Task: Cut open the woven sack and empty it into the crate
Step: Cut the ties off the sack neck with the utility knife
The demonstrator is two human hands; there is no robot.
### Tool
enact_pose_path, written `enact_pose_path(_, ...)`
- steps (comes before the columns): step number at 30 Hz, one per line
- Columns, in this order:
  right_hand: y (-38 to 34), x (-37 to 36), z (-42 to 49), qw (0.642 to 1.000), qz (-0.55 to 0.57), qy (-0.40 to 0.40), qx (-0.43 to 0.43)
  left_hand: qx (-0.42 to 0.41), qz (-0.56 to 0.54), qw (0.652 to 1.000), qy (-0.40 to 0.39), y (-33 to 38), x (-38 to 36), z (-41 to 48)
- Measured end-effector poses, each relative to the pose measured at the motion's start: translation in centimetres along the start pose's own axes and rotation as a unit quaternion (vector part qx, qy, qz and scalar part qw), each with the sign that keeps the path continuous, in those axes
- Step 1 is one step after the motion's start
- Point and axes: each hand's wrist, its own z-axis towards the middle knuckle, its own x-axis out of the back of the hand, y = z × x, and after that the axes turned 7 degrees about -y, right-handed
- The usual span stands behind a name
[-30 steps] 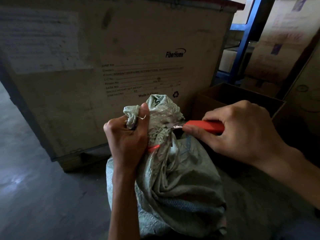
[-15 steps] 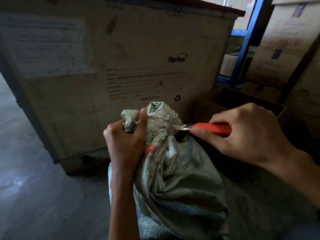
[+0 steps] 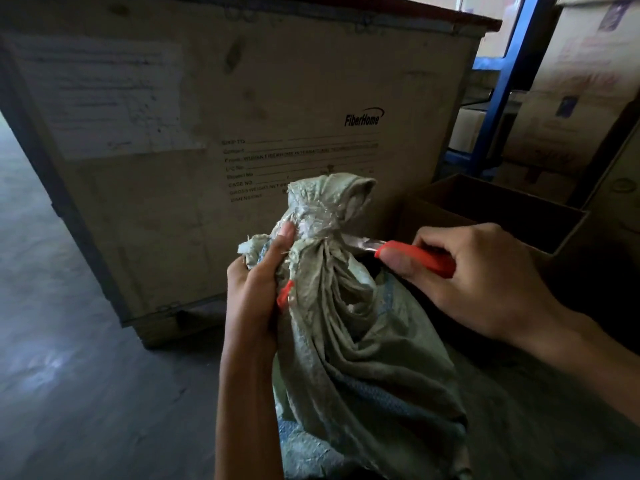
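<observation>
Head view: left hand (image 3: 258, 282), grip clamped on the tied neck of a grey-green woven plastic sack (image 3: 363, 358), upright before a plywood crate (image 3: 242, 98). Right hand (image 3: 485, 282), grip clamped on a red-handled utility knife (image 3: 415, 258), blade touching the neck.

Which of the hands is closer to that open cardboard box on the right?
Right. The right hand, holding the red knife, is just in front of the box; the left hand grips the sack, farther off to the left.

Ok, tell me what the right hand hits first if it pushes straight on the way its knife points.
The sack's tied neck: the knife in the right hand seems to touch it. Just beyond sits the left hand, thumb nearest, though depth is unclear.
</observation>
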Motion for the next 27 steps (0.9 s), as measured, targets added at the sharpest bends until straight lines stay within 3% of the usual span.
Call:
enact_pose_path(3, -0.4, -0.3, 0.1, 0.987, 0.158, 0.001, -0.021, -0.011, 0.000, 1.000, -0.014, -0.4, -0.4, 0.0)
enact_pose_path(7, -0.5, -0.4, 0.4, 0.943, 0.322, 0.012, -0.085, -0.125, 0.073, 0.989, 0.013, -0.8, -2.0, -0.6)
enact_pose_path(12, -1.1, 0.2, 1.2, 0.837, 0.516, -0.002, -0.183, -0.286, 0.197, 0.935, -0.069, -2.5, -4.5, -1.2)
enact_pose_path(15, -0.6, 0.3, 1.7, 0.775, 0.588, 0.046, -0.227, -0.322, 0.244, 0.910, -0.092, -3.0, -6.2, -2.1)
enact_pose_path(20, -0.3, 0.4, 1.8, 0.755, 0.612, 0.056, -0.228, -0.213, 0.163, 0.959, -0.093, -3.6, -6.2, -2.2)
enact_pose_path(22, -0.3, 0.2, 1.7, 0.764, 0.604, 0.062, -0.218, -0.159, 0.132, 0.972, -0.114, -3.4, -6.1, -2.1)
enact_pose_path(25, -0.3, 0.0, 1.8, 0.790, 0.573, 0.072, -0.205, -0.034, -0.067, 0.979, -0.189, -2.4, -5.9, -2.4)
enact_pose_path(27, -0.2, -0.2, 1.7, 0.811, 0.548, 0.069, -0.193, 0.037, -0.070, 0.976, -0.202, -1.6, -5.7, -2.6)
